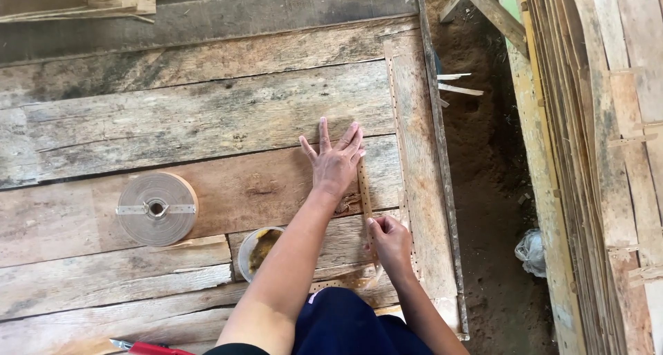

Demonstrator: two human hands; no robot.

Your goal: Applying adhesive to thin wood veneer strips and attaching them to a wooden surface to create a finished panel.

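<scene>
Wooden strip (364,189) lengthwise, away from body, w/ hands.

Two bare forearms reach up from the bottom edge toward twelve o'clock. The left hand (334,163) lies palm down, flat and open, fingers (323,130) spread and pointing between twelve and one o'clock — the wrist straight, the arm long and extended. The right hand (389,243) sits nearer the body, at about five o'clock from the left — fingers curled in a pinch, knuckles upward, elbow bent.
</scene>
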